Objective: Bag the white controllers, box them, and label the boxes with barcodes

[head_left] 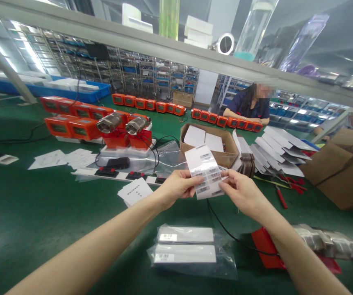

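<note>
A white sheet of printed labels (206,172) is held up in front of me between both hands. My left hand (181,186) pinches its left edge, thumb over the front. On the opposite edge, my right hand (240,190) grips the same sheet with thumb and fingers. Below them on the green bench lie two white boxes (188,253) in clear plastic bags, each with a barcode sticker at its left end. Under my right forearm is a red device (264,248) with a cable, beside metallic-looking parts (326,239).
An open carton (208,155) with white pieces stands behind the sheet. Folded white cardboard (279,149) and red-handled tools (281,197) lie right. Orange devices (85,128), a power strip (105,174) and papers (135,191) are left. A person (250,102) sits across the bench.
</note>
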The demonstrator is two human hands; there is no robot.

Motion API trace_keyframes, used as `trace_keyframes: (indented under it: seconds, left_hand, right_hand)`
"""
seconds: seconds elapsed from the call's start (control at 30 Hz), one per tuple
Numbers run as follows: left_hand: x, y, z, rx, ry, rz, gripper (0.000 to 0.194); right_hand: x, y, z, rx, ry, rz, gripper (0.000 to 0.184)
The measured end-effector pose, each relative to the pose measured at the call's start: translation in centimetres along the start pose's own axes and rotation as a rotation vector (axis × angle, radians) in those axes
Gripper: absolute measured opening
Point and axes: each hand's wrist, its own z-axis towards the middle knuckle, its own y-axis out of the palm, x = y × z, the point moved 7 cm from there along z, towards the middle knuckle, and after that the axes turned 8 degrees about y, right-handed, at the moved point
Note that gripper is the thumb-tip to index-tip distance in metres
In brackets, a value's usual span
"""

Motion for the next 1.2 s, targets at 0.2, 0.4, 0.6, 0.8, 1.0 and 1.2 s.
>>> trace_keyframes:
  seconds: [0.2, 0.4, 0.6, 0.8, 1.0, 1.2]
  left_hand:
    - [0.5, 0.8, 0.5, 0.031, 0.066, 0.02, 0.014]
    - [1.1, 1.2, 0.5, 0.032, 0.101, 0.016, 0.012]
    - [0.8, 1.2, 0.6, 0.031, 0.105, 0.01, 0.013]
    - [0.6, 1.5, 1.0, 0.02, 0.099, 0.008, 0.008]
    - [0.1, 1.6, 1.2, 0.016, 0.085, 0.002, 0.011]
    - [-0.2, 0.9, 1.2, 0.017, 0.056, 0.025, 0.024]
  right_hand:
    - [-3.7, 0.4, -3.1, 0.506, -0.324, -0.355, 0.014]
    - [-4.3, 2.0, -3.2, 0.578, -0.312, -0.464, 0.009]
    - [-3.6, 2.0, -2.5, 0.558, -0.263, -0.449, 0.01]
    - [-3.4, 2.4, -2.6, 0.59, -0.278, -0.482, 0.011]
    - [-3.5, 3.0, -3.0, 0.617, -0.306, -0.53, 0.016]
    - [-1.8, 2.4, -2.7, 0.431, -0.098, -0.131, 0.013]
